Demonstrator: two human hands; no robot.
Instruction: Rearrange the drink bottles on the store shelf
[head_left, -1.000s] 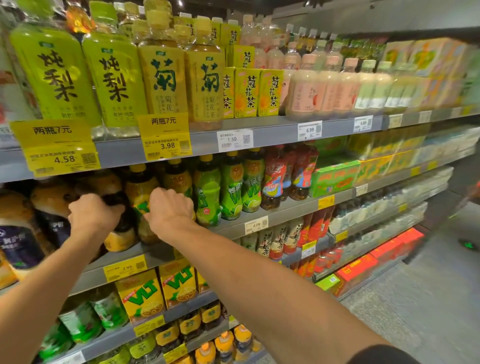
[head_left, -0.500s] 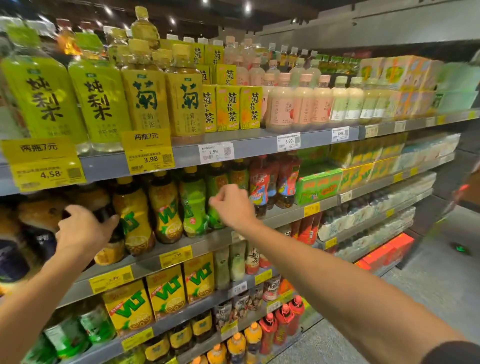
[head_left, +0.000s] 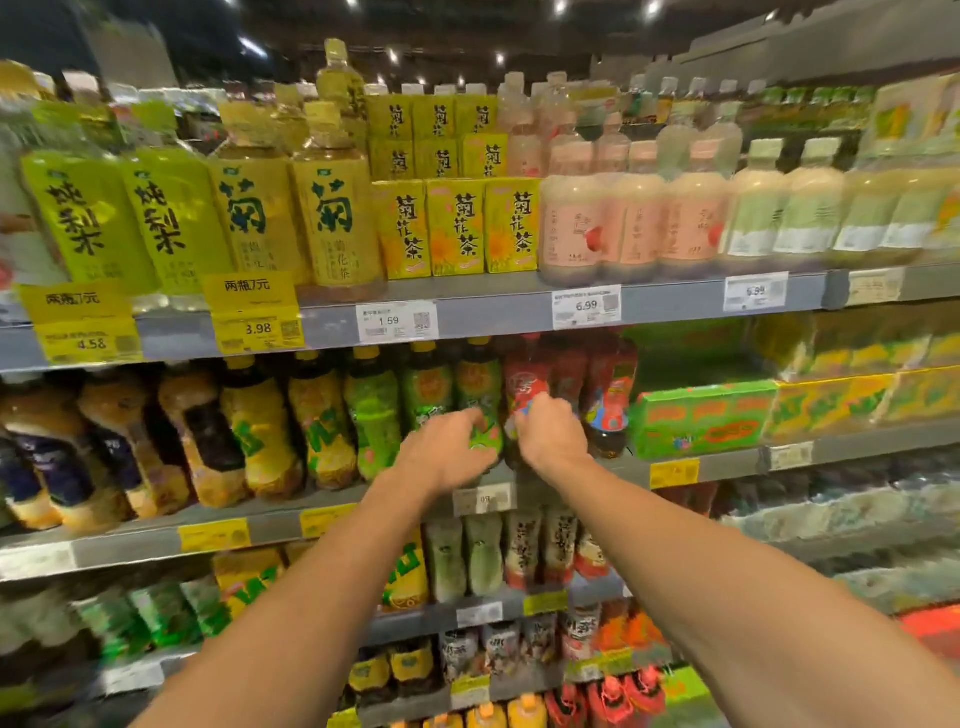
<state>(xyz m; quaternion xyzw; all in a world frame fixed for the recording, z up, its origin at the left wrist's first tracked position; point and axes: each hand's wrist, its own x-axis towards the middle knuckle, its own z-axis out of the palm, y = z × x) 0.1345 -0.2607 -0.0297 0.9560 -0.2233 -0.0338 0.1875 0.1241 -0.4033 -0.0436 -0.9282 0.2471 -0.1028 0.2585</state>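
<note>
1. I'm on two items in the second row down: a green-labelled plastic tea bottle with yellow cap (head_left: 480, 405) and, touching it on its right, a red-labelled plastic tea bottle with red cap (head_left: 527, 395). Both stand upright at the front edge of the grey metal shelf (head_left: 727, 462).
2. Left hand (head_left: 444, 457) is curled around the green bottle's lower body, fingers on the label. Right hand (head_left: 553, 434) is clamped on the red bottle's waist.
3. Handling guess: full bottles, moderately heavy, thin walls that give under a squeeze, glossy sleeve likely slick. Grip at the narrowed waist, not the cap.
4. Neighbours are packed tight: yellow-green bottles (head_left: 371, 415) to the left, more red ones (head_left: 608, 400) to the right. Tipping one could knock the row over.
5. The frame is motion-blurred, so I can't confirm exact finger contact.
</note>
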